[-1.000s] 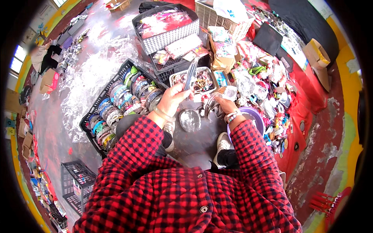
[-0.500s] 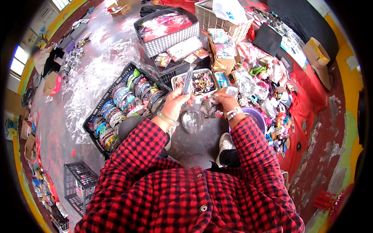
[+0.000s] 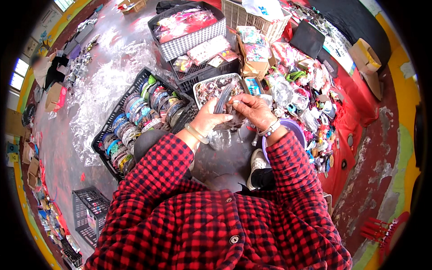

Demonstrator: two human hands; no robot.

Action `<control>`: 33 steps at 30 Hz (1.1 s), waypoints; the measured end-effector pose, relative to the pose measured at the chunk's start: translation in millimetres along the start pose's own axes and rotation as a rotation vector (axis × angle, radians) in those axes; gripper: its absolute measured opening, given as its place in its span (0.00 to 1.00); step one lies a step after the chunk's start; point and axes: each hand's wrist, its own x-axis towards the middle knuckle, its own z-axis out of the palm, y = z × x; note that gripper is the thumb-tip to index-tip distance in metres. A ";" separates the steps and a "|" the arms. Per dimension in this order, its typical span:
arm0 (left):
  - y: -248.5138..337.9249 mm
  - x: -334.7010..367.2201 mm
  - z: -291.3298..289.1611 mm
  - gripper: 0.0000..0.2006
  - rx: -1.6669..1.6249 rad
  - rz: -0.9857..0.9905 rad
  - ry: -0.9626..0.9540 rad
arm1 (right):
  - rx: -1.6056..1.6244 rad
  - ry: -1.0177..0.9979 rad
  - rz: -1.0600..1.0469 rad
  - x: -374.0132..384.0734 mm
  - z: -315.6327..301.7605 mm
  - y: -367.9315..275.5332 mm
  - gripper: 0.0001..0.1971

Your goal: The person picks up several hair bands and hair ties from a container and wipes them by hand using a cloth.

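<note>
My left hand [image 3: 206,120] is closed around a grey, curved headband [image 3: 223,96] that stands up from its fingers. Close against it, my right hand [image 3: 255,111] has thumb and fingertips pinched together at the band; what they pinch is too small to make out. A dark greyish lump shows under the hands, mostly hidden. Below them is a clear plastic bag [image 3: 220,140]. Just beyond the hands sits a white basket [image 3: 196,92] of small tangled accessories. To the left, a black crate [image 3: 100,147] holds rows of many-coloured headbands.
A purple basin [image 3: 294,128] stands by my right forearm. Heaped small goods [image 3: 317,117] lie on red cloth at the right. Farther off are a checked bin [image 3: 193,41], a cardboard box [image 3: 256,68] and a beige crate [image 3: 234,17]. Another black crate [image 3: 85,207] is at lower left.
My right hand has moved left and up to meet the left hand at the headband. The band now looks bent rather than straight. My view has shifted slightly.
</note>
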 end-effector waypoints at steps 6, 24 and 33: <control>1.4 0.0 -9.8 0.14 0.065 -0.049 0.087 | -0.285 0.131 0.101 -0.5 -7.7 -21.1 0.11; 10.3 0.6 -17.5 0.08 0.137 0.238 0.043 | 1.183 -0.203 -0.124 -9.7 -34.3 -25.5 0.24; -9.6 3.2 -6.2 0.09 0.137 0.260 0.029 | 0.776 0.214 -0.088 8.8 29.5 -7.5 0.14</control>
